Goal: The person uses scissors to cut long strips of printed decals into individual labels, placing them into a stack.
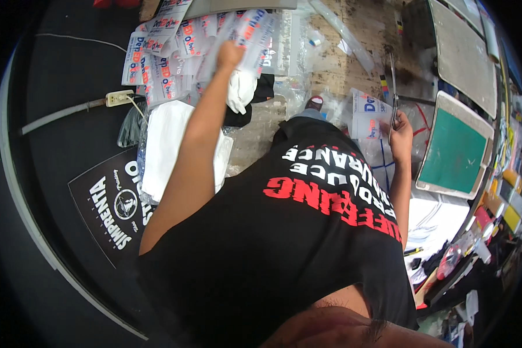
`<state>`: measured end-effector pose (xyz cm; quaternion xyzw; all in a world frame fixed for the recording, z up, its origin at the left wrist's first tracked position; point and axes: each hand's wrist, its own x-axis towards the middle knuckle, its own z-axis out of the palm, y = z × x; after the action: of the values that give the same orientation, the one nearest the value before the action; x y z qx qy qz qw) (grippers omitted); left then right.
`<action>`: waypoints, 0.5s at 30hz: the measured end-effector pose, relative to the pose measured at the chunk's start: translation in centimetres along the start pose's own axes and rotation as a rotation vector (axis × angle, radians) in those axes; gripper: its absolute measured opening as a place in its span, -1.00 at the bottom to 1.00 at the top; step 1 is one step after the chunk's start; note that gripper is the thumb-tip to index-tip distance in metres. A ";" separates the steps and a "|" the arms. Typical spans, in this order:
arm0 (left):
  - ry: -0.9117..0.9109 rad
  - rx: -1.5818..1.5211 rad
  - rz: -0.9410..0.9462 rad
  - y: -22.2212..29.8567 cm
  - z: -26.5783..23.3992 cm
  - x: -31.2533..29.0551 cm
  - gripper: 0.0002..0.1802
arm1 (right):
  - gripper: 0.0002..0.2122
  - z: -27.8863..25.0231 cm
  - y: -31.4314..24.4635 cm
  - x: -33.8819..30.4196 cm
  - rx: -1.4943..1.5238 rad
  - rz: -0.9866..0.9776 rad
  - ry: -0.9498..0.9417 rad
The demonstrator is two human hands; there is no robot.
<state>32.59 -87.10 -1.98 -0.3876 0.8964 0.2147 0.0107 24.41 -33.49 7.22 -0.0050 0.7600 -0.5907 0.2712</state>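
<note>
At the upper middle, my left hand [230, 55] is closed on the edge of a translucent printed plastic sheet [255, 36] with blue and red lettering. Beneath and beside it spreads a heap of similar printed sheets [167, 72]. My right hand [401, 137], over on the right, is wrapped round the handles of long, thin metal scissors [394, 87], blades pointing away from me. A smaller printed piece [366, 123] lies just left of that hand; whether the two touch is unclear. Some of the right fingers are hidden.
White folded cloth [169, 148] lies below the heap, near an extension socket [119, 98] with a cord. A bunched white cloth [242, 91] sits by my left wrist. To the right stand a green framed screen [453, 145] and a grey one [464, 58]. Cluttered supplies [504, 203] line the far right.
</note>
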 end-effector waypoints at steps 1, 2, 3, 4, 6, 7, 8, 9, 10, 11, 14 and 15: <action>0.032 0.169 0.100 -3.2 -2.1 1.6 -0.50 | -0.73 -0.2 0.3 0.0 0.000 0.007 -0.020; -0.082 0.138 0.045 -4.0 -4.0 3.2 -0.46 | -0.73 -0.5 0.7 -0.2 0.004 0.018 -0.009; -0.187 0.111 -0.019 -4.9 -6.4 4.5 -0.43 | -0.73 -0.7 0.8 -0.3 0.001 0.036 0.008; -0.139 0.160 -0.035 -7.8 -9.0 5.7 -0.42 | -0.73 -0.4 0.6 -0.2 0.011 0.043 0.003; -0.109 0.204 -0.027 -8.2 -10.6 6.4 -0.42 | -0.74 -0.1 0.8 -0.3 0.068 0.057 0.036; -0.245 -0.117 -0.126 -5.4 -10.7 5.8 -0.43 | -0.75 -0.6 1.7 -0.2 0.049 0.062 0.058; -0.347 -0.426 -0.256 -4.1 -12.5 4.3 -0.45 | -0.75 -0.4 1.6 0.0 0.041 0.054 0.038; -0.410 -0.326 -0.342 -6.0 -12.9 6.0 -0.46 | -0.75 -0.1 1.6 0.1 0.049 0.053 0.036; -0.414 -0.324 -0.338 -5.6 -12.8 5.8 -0.46 | -0.76 0.4 1.0 0.0 0.054 0.030 0.034; -0.352 -0.413 -0.332 -5.3 -12.7 5.4 -0.45 | -0.76 0.6 0.8 0.0 0.058 0.007 0.034; -0.210 -0.513 -0.343 -5.2 -12.9 5.5 -0.45 | -0.76 0.5 0.8 -0.1 0.056 0.018 -0.010; -0.131 -0.523 -0.360 -5.4 -13.0 5.7 -0.45 | -0.76 0.5 0.7 -0.2 0.056 0.018 -0.011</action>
<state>34.23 -99.43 6.73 -0.5150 0.7252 0.4570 0.0061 25.03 -33.59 6.57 0.0066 0.7416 -0.6093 0.2807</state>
